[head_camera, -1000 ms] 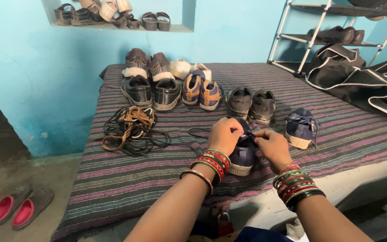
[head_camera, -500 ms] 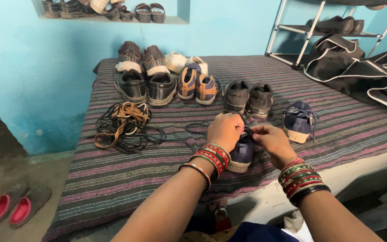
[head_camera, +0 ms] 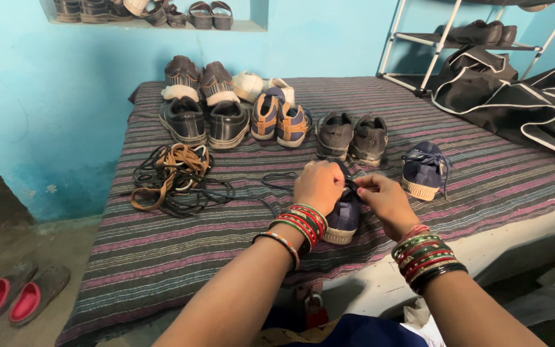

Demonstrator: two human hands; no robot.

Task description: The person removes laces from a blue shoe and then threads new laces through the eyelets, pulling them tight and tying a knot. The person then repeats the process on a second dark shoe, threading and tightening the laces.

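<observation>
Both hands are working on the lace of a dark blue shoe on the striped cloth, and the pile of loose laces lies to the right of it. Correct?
Not quite. The head view shows the pile of loose laces left of the dark blue shoe, not right. Both the left hand and right hand are on it.

You've got ten shoes on the bed (head_camera: 162, 257), two pink slippers (head_camera: 17, 297) at 8 o'clock, one lace pile (head_camera: 173, 177).

Striped bed cover (head_camera: 162, 257): tangled brown and black laces (head_camera: 175, 177), black leather shoes (head_camera: 205, 121), grey shoes (head_camera: 351, 135); pink slippers (head_camera: 17, 295) on floor.
</observation>
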